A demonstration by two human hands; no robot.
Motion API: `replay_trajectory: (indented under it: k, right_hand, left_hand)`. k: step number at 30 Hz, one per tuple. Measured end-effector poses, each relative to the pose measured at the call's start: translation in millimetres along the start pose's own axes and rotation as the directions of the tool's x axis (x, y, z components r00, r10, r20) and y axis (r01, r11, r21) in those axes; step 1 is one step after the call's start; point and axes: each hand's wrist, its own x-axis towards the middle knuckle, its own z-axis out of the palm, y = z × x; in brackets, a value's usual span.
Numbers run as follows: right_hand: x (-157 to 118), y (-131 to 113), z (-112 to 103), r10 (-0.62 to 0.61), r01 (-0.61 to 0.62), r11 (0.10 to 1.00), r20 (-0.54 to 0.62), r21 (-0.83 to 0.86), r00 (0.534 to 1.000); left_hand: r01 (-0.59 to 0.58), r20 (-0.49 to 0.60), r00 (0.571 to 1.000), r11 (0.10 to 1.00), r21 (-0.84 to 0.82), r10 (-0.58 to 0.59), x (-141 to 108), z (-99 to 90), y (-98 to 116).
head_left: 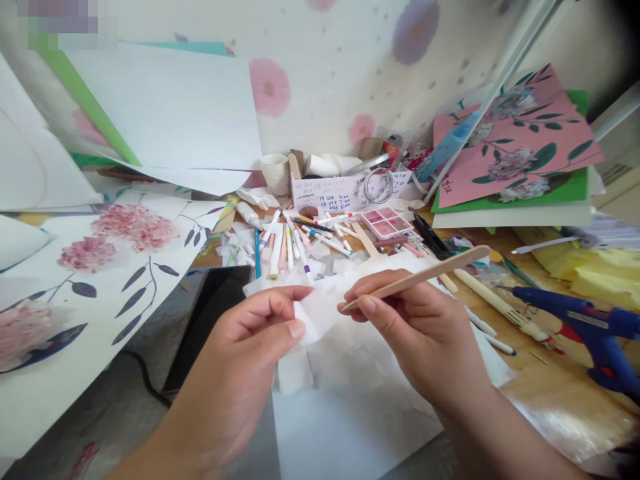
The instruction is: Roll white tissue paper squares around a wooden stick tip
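Observation:
Between thumb and fingers, my left hand (255,340) pinches a small piece of thin white tissue paper (311,323). My right hand (415,333) holds a flat wooden craft stick (430,273) slantwise, its lower tip close to the tissue. Beneath both hands lie more white tissue sheets (365,353) on a plain white sheet of paper (345,427). A small white block or folded pad (294,372) shows just below my left hand; I cannot tell which.
Markers (295,247) and a pink palette (386,223) lie behind the hands. A blue glue gun (585,320) rests at right, a dark phone or tablet (210,313) at left. Flower pictures stand left (135,227) and right (520,147). White cups (275,173) are at the back.

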Motion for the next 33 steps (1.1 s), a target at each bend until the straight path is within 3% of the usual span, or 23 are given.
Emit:
replay_trajectory:
  k: [6, 11, 13, 19, 22, 29, 33]
  right_hand:
    - [4, 4, 0, 0.109, -0.109, 0.994, -0.003, -0.027, 0.994]
    - [3, 6, 1, 0.052, -0.056, 0.917, 0.020, 0.396, 0.998]
    - [2, 6, 3, 0.046, -0.061, 0.879, 0.043, 0.472, 0.998]
    - [2, 4, 7, 0.146, -0.189, 0.902, 0.138, 0.389, 0.980]
    - [3, 5, 6, 0.174, -0.215, 0.875, 0.133, 0.434, 0.976]
    - [14, 5, -2, 0.376, -0.351, 0.756, 0.073, 0.552, 0.924]
    - [17, 6, -5, 0.368, -0.334, 0.866, -0.024, 0.372, 0.929]
  left_hand:
    - [-0.021, -0.024, 0.999, 1.000, -0.002, 0.021, -1, 1.3, 4]
    - [-0.069, -0.037, 0.996, 0.986, 0.151, 0.075, 0, 1.3, 1]
    - [-0.086, -0.005, 0.996, 0.968, 0.236, 0.090, 0, 1.4, 0]
    - [-0.202, 0.070, 0.979, 0.927, 0.317, 0.189, -2, 0.9, 1]
    - [-0.203, 0.051, 0.979, 0.938, 0.280, 0.196, -3, 0.6, 1]
    - [-0.095, -0.009, 0.995, 0.994, 0.044, 0.096, -2, 1.4, 0]
    - [-0.061, 0.006, 0.998, 0.997, -0.045, 0.061, -1, 1.0, 3]
